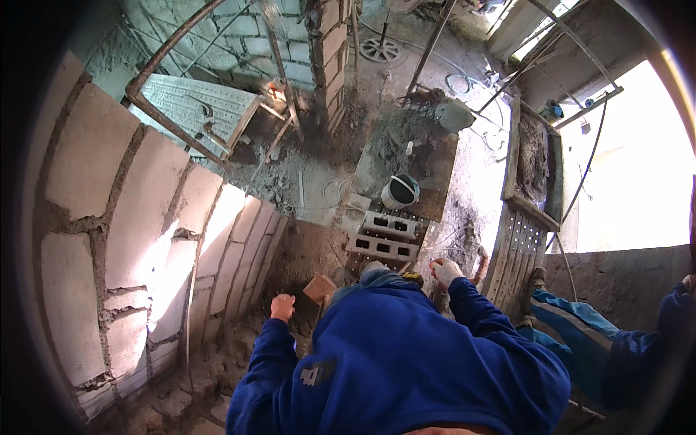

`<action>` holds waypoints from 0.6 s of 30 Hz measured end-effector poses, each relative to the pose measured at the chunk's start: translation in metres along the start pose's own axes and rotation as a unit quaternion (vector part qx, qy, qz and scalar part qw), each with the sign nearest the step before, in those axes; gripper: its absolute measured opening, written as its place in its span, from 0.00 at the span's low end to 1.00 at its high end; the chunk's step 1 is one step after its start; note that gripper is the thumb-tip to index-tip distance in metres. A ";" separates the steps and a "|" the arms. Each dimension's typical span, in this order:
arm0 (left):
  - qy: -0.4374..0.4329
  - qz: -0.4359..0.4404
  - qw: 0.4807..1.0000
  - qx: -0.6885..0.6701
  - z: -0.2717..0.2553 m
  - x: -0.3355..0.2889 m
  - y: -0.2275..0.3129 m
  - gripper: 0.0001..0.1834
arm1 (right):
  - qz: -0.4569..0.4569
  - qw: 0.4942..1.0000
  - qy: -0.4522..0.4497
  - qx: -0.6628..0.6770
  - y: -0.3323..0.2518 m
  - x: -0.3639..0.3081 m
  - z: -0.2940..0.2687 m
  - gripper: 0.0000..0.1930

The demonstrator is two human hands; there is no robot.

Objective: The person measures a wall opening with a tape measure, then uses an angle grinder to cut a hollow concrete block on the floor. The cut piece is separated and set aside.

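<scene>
Beside my torso on the left, my left hand (283, 307) is bare and closed into a loose fist, with nothing visible in it. A small brown square board (319, 288) lies just to its right. My right hand (444, 270) wears a pale glove and its fingers are curled together; whatever they may hold is too small to make out. Two grey hollow concrete blocks (383, 247) lie ahead, between the hands. Just beyond them stands a bucket (399, 193) with a pale handle. A yellow-and-black thing (413, 279) shows partly near my right hand.
A pale block wall (116, 232) runs along my left. On the right, a mortar trough (536, 156) rests on a perforated metal plank (507, 250). Another person's blue trousers (573, 322) show at the right. Metal scaffold tubes (174, 54) cross the far left.
</scene>
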State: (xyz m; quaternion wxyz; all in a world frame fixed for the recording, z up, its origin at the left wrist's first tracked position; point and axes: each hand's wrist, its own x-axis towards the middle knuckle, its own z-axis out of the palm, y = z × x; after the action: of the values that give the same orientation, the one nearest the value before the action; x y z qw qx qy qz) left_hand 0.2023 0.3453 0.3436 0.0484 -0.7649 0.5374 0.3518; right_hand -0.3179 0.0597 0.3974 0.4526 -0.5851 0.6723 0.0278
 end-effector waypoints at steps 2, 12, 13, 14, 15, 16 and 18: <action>0.026 -0.277 0.868 -0.411 0.015 -0.011 0.010 0.10 | 0.035 0.999 -0.007 0.014 -0.002 0.007 -0.003 0.16; -0.009 -0.243 0.789 -0.563 0.019 -0.019 0.074 0.09 | -0.075 0.994 -0.057 -0.061 -0.060 0.021 0.026 0.16; 0.003 -0.260 0.797 -0.546 0.016 -0.018 0.077 0.09 | -0.086 0.993 -0.060 -0.046 -0.065 0.023 0.029 0.16; 0.021 -0.267 0.786 -0.557 0.012 -0.019 0.078 0.10 | -0.089 0.992 -0.074 -0.044 -0.071 0.025 0.033 0.17; 0.038 -0.252 0.780 -0.571 0.008 -0.020 0.079 0.10 | -0.026 0.990 -0.126 -0.053 -0.076 0.028 0.030 0.21; 0.050 -0.273 0.777 -0.565 0.001 -0.020 0.076 0.11 | -0.025 0.991 -0.115 -0.070 -0.080 0.028 0.034 0.20; 0.125 -0.218 0.878 -0.408 -0.022 -0.019 0.068 0.12 | -0.031 0.991 -0.105 -0.081 -0.089 0.034 0.033 0.20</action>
State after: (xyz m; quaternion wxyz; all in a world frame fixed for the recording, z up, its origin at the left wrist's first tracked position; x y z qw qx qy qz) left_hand 0.1509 0.3218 0.3917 -0.2607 -0.8521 0.1677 0.4217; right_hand -0.2236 0.0245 0.4004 0.4722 -0.6342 0.5984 0.1293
